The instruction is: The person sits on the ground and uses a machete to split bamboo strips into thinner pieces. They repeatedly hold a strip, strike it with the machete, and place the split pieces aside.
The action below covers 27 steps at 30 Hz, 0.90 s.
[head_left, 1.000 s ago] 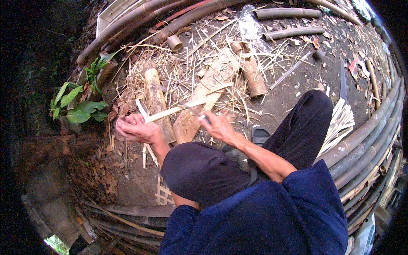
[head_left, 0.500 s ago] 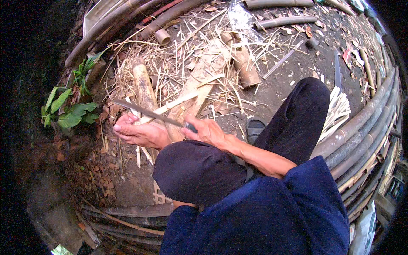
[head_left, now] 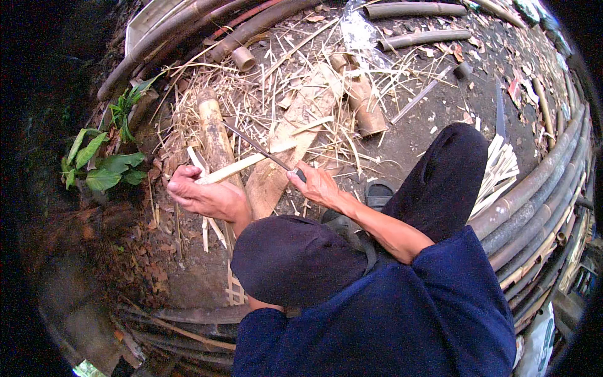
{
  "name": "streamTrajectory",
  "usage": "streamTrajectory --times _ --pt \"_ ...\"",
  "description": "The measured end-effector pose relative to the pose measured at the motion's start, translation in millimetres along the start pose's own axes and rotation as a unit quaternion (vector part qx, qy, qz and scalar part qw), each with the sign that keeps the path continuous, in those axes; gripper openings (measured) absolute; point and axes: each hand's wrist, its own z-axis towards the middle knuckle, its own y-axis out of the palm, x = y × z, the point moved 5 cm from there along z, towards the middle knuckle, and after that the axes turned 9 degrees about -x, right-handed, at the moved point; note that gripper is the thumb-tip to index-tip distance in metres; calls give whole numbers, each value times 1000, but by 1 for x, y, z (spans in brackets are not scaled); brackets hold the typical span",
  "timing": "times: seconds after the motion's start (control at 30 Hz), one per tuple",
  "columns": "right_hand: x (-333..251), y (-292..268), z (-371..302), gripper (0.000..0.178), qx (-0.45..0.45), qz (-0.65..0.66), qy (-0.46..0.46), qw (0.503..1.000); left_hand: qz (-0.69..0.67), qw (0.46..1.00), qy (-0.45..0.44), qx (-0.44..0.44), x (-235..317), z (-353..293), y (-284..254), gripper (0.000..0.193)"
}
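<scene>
Since half a second ago the knife has swung from lying low across both hands to slanting up and away from the right hand, which is closed on its handle. Left hand is closed around a pale bamboo strip, crossing under the blade. Beyond lie bamboo pieces and shavings on the ground.

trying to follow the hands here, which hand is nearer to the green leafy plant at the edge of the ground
Left. The left hand, holding a pale bamboo strip, sits just right of the green plant. The right hand, gripping a knife, is farther right.
</scene>
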Motion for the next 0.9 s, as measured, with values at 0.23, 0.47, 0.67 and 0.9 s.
streamTrajectory --times 0.23,0.47,0.67,0.9 --pt "-45 -13 -14 35 28 130 -129 983 97 994 33 35 10 -3 -6 46" --pt "12 -13 11 40 12 -10 13 1000 56 995 76 -19 18 -6 15 40" --pt "-10 -7 5 44 -71 155 -3 985 94 989 111 5 19 -3 9 45" --pt "40 -15 31 43 51 54 -5 997 8 994 107 -31 21 -8 34 45"
